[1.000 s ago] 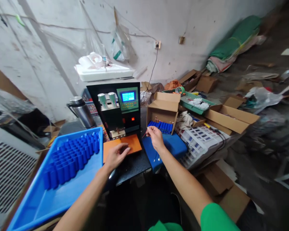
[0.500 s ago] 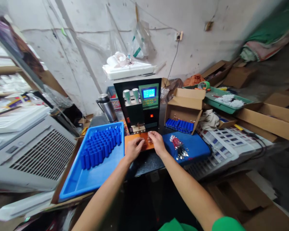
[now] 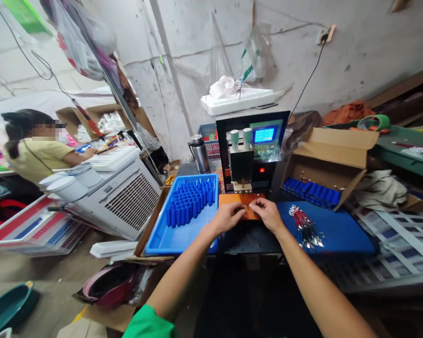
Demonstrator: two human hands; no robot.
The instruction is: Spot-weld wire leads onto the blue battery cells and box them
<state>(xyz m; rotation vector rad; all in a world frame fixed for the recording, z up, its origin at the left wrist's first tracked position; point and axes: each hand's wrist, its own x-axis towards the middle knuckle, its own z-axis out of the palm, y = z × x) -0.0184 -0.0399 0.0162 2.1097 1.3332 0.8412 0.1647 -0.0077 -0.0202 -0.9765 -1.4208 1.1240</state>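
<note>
My left hand is closed over the orange plate, thumb and fingers together; anything between them is too small to make out. Close to its right, my right hand pinches something small and thin that I cannot name. Just behind both hands stands a black spot welder with a lit blue display and two electrode tips above the plate. Blue cylindrical battery cells stand in rows in a blue tray on the left. Red and black wire leads lie bunched on a blue pad at right.
An open cardboard box holds more blue cells behind the pad. A steel thermos stands behind the tray. White foam rests on the welder. A grey air cooler is at left, with another person beyond it.
The camera view has turned left, so the bench appears farther right and the other person has come into view. Both hands stay close together over the orange plate.
</note>
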